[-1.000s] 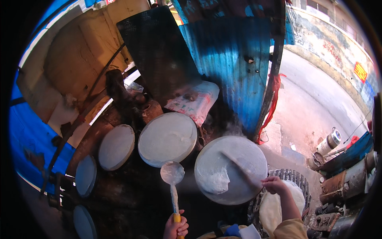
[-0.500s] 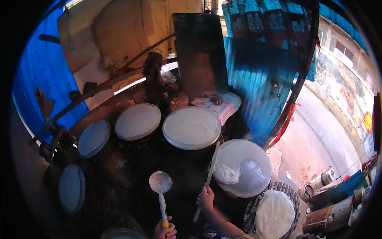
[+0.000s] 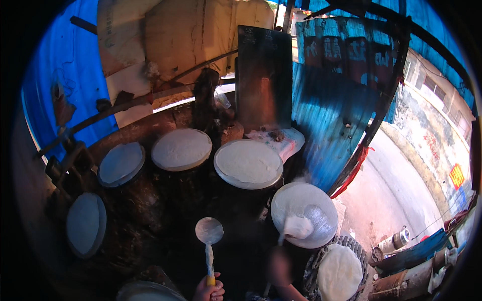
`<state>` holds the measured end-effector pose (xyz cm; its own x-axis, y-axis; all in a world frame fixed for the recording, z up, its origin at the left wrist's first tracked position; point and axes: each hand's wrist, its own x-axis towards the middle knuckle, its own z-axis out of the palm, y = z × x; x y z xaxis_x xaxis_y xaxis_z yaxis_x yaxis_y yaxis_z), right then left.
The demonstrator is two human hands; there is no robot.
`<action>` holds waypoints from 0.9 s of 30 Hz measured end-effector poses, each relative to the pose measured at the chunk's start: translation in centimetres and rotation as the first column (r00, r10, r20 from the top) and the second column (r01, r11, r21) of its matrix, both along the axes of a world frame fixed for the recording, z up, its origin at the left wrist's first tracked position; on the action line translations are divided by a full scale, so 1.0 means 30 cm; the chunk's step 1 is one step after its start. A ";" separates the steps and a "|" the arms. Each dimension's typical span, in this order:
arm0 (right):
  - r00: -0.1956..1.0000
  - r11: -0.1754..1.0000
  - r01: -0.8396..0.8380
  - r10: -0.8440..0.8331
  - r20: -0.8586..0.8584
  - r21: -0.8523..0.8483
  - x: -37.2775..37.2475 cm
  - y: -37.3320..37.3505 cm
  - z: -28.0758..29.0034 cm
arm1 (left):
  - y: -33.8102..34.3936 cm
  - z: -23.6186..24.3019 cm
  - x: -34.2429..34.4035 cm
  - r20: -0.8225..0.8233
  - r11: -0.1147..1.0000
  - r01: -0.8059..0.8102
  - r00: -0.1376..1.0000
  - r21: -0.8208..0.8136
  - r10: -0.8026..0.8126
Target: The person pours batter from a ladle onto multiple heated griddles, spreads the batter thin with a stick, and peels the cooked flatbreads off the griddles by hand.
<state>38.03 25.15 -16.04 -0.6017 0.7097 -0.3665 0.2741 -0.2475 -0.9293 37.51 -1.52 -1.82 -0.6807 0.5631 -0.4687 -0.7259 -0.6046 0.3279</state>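
My left hand (image 3: 211, 289) is closed round the yellow end of a ladle (image 3: 209, 231), whose round bowl points away from me and is coated with pale batter. My right hand (image 3: 279, 267), blurred by motion, grips a thin flat stick (image 3: 267, 289). Its far end reaches the near left rim of a round griddle (image 3: 325, 216). On that griddle lies a thin whitish layer, with a thicker pale patch (image 3: 298, 227) by the stick's end and a shiny bare area to its right.
More round griddles with pale sheets curve leftward: one (image 3: 249, 163), another (image 3: 181, 149), then two further left (image 3: 121, 164) (image 3: 86, 224). A pale flatbread (image 3: 339, 271) lies on a slatted rack (image 3: 312, 266) at right. A bowl (image 3: 149, 292) sits at the lower edge.
My right hand has moved right and nearer me, bringing the stick's far end down to the griddle's near left rim. The pale patch has shifted. My left hand still holds the ladle.
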 end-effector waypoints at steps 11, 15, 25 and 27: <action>0.992 0.986 0.068 -0.083 0.098 0.152 0.230 0.218 0.016 | 0.096 0.012 -0.044 -0.025 0.997 0.076 0.997 -0.017 -0.076; 1.000 0.952 -0.004 0.011 -0.021 0.306 0.312 0.167 -0.305 | 0.146 0.032 -0.068 0.004 0.991 0.126 0.992 -0.039 -0.126; 0.995 0.673 -0.090 0.086 0.044 0.734 0.432 0.324 -0.194 | 0.242 0.040 -0.103 -0.025 0.987 0.152 0.988 -0.043 -0.153; 0.994 0.772 -0.101 0.056 0.091 0.628 0.517 0.353 -0.214 | 0.248 0.054 -0.105 -0.041 0.985 0.166 0.985 -0.054 -0.168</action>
